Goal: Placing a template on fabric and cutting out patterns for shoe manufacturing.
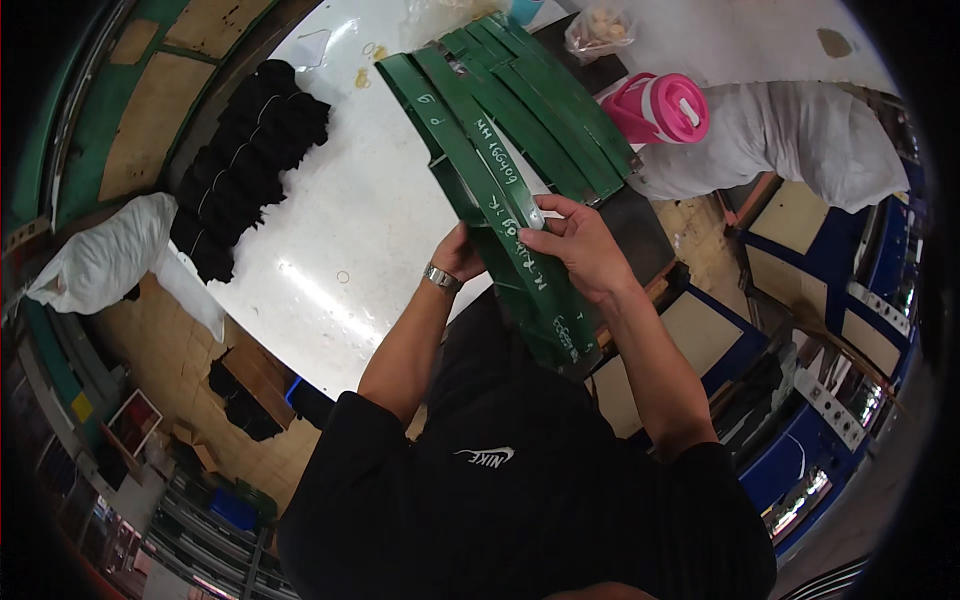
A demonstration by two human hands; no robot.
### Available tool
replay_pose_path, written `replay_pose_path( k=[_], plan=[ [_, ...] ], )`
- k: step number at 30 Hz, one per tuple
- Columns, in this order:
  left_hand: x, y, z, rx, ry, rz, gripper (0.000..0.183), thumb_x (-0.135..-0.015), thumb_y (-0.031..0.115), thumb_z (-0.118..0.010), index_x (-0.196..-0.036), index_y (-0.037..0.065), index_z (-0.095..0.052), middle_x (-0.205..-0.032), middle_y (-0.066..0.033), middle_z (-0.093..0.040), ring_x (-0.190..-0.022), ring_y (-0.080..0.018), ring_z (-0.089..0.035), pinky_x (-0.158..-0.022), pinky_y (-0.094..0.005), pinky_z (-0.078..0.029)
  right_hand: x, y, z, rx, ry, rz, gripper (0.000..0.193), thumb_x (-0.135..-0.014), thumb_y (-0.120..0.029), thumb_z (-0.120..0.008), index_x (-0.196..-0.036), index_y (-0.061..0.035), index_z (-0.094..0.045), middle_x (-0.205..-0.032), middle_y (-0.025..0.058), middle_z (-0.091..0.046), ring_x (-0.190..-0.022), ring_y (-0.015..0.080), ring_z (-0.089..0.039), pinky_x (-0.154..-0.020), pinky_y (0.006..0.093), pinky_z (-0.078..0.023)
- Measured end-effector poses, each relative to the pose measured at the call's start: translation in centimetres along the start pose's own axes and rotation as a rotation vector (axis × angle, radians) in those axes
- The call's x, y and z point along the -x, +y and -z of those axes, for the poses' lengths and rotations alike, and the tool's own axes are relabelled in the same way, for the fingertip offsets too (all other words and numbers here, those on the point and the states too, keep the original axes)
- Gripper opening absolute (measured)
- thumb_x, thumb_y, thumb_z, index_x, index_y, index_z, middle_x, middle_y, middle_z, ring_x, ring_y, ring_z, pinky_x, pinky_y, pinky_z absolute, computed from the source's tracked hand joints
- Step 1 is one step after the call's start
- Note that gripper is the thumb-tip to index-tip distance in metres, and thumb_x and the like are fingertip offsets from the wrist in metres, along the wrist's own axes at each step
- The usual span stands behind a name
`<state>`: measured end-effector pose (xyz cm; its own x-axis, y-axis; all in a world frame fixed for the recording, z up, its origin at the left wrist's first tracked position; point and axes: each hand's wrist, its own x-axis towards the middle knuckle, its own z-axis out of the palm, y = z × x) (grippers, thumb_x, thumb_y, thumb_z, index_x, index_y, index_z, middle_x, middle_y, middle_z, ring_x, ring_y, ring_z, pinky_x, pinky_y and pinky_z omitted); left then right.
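A long, narrow green panel [500,236], hard-looking and marked with white handwriting, slants from the table toward my body. My left hand [460,252], with a silver watch on its wrist, grips the panel's left edge; its fingers are partly hidden beneath. On the opposite edge my right hand [578,245] pinches the panel, thumb on top, beside a shiny strip along its inner side. Just beyond, several similar green panels [560,120] lie side by side in a stack on the table, touching or close to the held one.
On the white table [345,210], bundled black cloth [250,150] lines the left edge. A pink jug [660,108] and a clear bag [600,32] stand beyond the panels. White sacks [110,250] lie left and a grey-white covered bundle [780,140] right. Blue machines [840,410] stand right.
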<state>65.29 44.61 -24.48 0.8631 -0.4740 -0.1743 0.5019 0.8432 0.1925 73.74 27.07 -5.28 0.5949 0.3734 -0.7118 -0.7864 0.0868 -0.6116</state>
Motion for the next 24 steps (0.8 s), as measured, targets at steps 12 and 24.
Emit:
replay_pose_path(
  k=[12,24],
  plan=[
    [-4.4,2.1,-7.1,0.481,-0.631,-0.166,0.028,-0.097,0.028,-0.072,-0.108,0.016,-0.050,-0.085,-0.0045,-0.073,-0.070,-0.0229,-0.074,-0.061,-0.0394,-0.062,-0.6,-2.3,1.9,-0.242,-0.273,0.032,0.050,-0.092,-0.011,-0.077,-0.136,-0.0002,-0.056,-0.106,0.0089,-0.070,-0.095,0.0188,-0.070,-0.086,0.0323,-0.058],
    [-3.0,4.0,-5.6,-0.192,0.543,-0.162,0.019,-0.100,0.015,-0.067,-0.117,0.007,-0.063,-0.108,-0.0114,-0.072,-0.100,-0.0276,-0.072,-0.087,-0.0447,-0.061,-5.1,2.8,10.0,0.329,0.101,0.065,0.050,-0.098,-0.028,-0.070,-0.139,-0.0028,-0.057,-0.119,0.0074,-0.070,-0.108,0.0138,-0.064,-0.090,0.0304,-0.051]
  ],
)
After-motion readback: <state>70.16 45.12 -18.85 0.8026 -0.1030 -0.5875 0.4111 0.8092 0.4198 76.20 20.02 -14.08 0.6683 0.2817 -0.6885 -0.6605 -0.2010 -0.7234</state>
